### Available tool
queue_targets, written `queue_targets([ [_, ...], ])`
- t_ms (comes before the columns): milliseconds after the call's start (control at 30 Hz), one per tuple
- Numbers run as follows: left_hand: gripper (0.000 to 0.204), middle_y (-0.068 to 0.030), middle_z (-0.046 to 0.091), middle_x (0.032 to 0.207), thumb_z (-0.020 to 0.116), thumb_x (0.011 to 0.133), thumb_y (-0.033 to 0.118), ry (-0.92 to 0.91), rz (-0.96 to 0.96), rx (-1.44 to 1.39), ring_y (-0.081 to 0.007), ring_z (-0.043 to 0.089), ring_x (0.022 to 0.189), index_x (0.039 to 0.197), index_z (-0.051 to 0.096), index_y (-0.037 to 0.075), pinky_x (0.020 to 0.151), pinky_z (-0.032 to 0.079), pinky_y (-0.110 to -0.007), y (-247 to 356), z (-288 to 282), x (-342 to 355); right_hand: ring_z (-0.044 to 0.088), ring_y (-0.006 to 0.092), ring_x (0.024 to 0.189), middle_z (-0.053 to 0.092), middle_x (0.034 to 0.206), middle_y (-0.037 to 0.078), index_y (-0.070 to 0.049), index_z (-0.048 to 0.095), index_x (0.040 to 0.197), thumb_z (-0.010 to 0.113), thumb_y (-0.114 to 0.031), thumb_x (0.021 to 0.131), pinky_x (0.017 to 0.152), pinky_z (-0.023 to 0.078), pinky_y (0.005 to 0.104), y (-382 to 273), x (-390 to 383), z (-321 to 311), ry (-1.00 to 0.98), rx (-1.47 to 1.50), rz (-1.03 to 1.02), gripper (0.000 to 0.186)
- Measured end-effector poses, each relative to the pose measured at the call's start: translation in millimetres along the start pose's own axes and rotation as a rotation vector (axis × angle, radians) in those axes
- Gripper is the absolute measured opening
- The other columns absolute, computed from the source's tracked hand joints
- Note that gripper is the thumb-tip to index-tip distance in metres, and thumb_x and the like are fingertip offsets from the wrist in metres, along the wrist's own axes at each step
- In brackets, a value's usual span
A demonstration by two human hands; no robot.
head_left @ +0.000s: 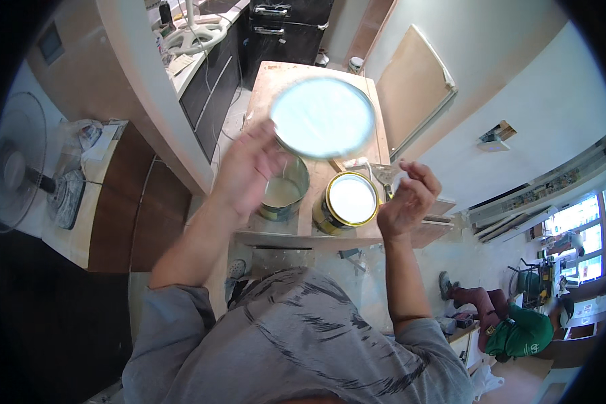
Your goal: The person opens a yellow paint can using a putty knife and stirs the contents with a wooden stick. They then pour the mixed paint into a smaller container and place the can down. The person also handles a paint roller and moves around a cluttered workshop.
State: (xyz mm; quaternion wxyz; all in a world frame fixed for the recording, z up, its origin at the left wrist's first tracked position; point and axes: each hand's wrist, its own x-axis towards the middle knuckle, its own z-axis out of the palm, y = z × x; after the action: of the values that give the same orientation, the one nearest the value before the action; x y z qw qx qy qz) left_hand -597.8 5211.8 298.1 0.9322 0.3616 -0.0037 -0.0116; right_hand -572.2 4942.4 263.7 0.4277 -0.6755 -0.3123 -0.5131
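My left hand (249,168), a little blurred, reaches up over the table with its fingers closed at the near left edge of a round, pale blue lid-like disc (323,118). The disc is tilted above the table and hides part of it. Below the left hand stands an open bucket (286,192) with a greyish inside, partly covered by the hand and the disc. To its right is a yellow-rimmed paint can (352,199) showing a white surface. My right hand (409,198) is raised just right of the can, fingers loosely bent and apart, holding nothing.
The wooden table (266,84) carries a small paint roller (357,163). A board (414,87) leans on the right wall. At left, a fan (20,165) stands on a cabinet. Far right, a person in green (522,330) sits or crouches near a window.
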Motion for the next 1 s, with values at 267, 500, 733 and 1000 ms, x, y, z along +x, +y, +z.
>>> queue_targets([
  [267,0.023,-0.0061,0.066,0.115,0.052,0.105,0.015,0.108,0.06,0.25,-0.0158,0.066,0.106,0.122,0.059,0.002,0.095,0.056,-0.035,97.2,-230.0,123.5,0.062,0.0228,0.097,0.054,0.119,0.017,-0.002,0.055,0.107,0.053,0.003,0.1,0.086,0.054,0.0338,-30.3,-59.2,33.1,-0.082,0.038,0.295,0.01],
  [500,0.027,-0.0058,0.066,0.119,0.05,0.104,0.013,0.299,-0.299,0.203,-0.02,0.065,0.109,0.129,0.059,0.007,0.1,0.052,-0.046,-68.6,-398.5,202.0,0.065,0.023,0.078,0.067,0.092,0.016,-0.005,0.059,0.102,0.054,0.006,0.095,0.073,0.053,0.034,-150.0,-136.9,103.6,-0.578,-0.082,0.561,0.014],
  [733,0.019,-0.0072,0.065,0.102,0.048,0.101,0.014,0.265,-0.439,0.249,-0.0173,0.059,0.08,0.114,0.058,0.004,0.08,0.054,-0.039,-139.0,-463.2,225.5,0.064,0.0172,0.076,0.066,0.094,0.011,0.001,0.063,0.102,0.055,0.001,0.099,0.07,0.052,0.0282,-210.7,-165.0,89.9,-0.532,-0.432,1.102,0.009],
  [1000,0.059,-0.0173,0.058,0.131,0.055,0.103,0.044,0.032,-0.649,0.071,-0.0249,0.057,0.12,0.14,0.044,-0.001,0.103,0.048,-0.04,21.8,-285.3,50.0,0.056,0.0081,0.074,0.063,0.095,0.005,0.0,0.062,0.113,0.054,-0.007,0.103,0.07,0.047,0.0227,-233.0,-199.9,49.1,-0.037,-0.501,1.494,0.015],
])
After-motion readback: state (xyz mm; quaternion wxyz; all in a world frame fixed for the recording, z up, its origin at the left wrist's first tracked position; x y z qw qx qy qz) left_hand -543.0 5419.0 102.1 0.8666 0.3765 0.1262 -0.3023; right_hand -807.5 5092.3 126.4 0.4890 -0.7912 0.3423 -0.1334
